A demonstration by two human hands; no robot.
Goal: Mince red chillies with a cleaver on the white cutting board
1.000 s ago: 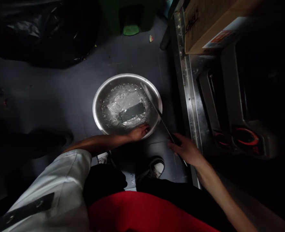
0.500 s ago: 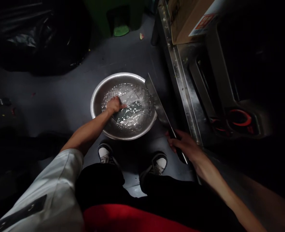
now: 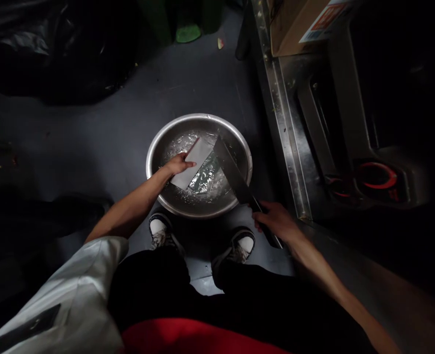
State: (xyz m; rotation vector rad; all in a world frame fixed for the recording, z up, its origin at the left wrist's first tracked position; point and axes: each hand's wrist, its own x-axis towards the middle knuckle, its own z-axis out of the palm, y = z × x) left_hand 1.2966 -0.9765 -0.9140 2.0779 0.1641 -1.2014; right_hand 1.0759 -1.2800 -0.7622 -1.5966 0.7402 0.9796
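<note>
A steel basin [image 3: 152,158] of rippling water stands on the floor by my feet. My left hand [image 3: 180,164] grips a whetstone [image 3: 195,164], a flat pale-grey block with a reddish edge, tilted above the water. Under the surface lies something dark green [image 3: 205,178], blurred by ripples. My right hand [image 3: 274,220] is wrapped round the black handle of a large knife [image 3: 234,174]. Its broad blade reaches over the basin's right side, the tip near the whetstone's upper corner. Whether blade and stone touch, I cannot tell.
A metal ledge [image 3: 281,118] runs along the right, with a cardboard box [image 3: 294,29] and dark equipment with red rings [image 3: 377,175] on it. Black plastic bags [image 3: 47,54] lie at the upper left, near a green bin [image 3: 158,19]. My shoes [image 3: 244,244] stand close behind the basin.
My left hand has lifted the whetstone out of the water. The knife in my right hand has come from the basin's right edge to over the water. The basin appears shifted slightly right in view.
</note>
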